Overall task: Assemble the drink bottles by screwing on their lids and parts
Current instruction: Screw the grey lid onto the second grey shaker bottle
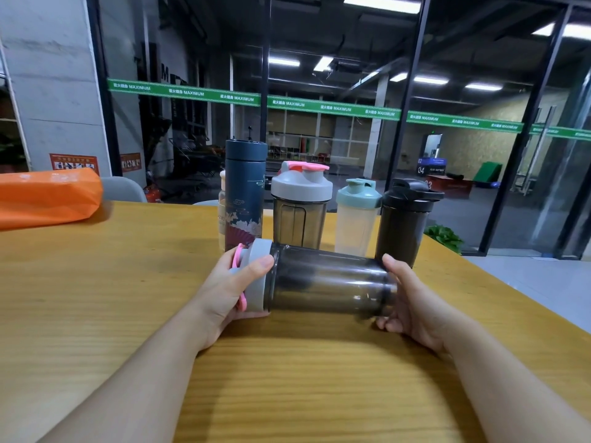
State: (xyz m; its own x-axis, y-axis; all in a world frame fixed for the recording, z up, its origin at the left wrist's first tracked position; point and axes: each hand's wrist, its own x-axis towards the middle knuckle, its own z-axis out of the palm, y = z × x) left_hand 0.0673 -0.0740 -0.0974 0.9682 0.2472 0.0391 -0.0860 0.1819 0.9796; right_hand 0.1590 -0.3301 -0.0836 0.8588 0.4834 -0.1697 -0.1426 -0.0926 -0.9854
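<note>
Bare table (112, 298) around; bottles just behind. Left hand (230, 289) wrapped on lid (257, 276), right hand (412, 302) clasping shaker (326, 279) base, held sideways.

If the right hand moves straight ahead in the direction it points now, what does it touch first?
The right hand points up and away, its fingers on the base of the smoky bottle lying sideways. Past that base, it would probably meet the black shaker standing just behind, though depth is unclear.

Smoky shaker bottle (323, 279) sideways above table, grey lid (257, 273) on, pointing left.
</note>
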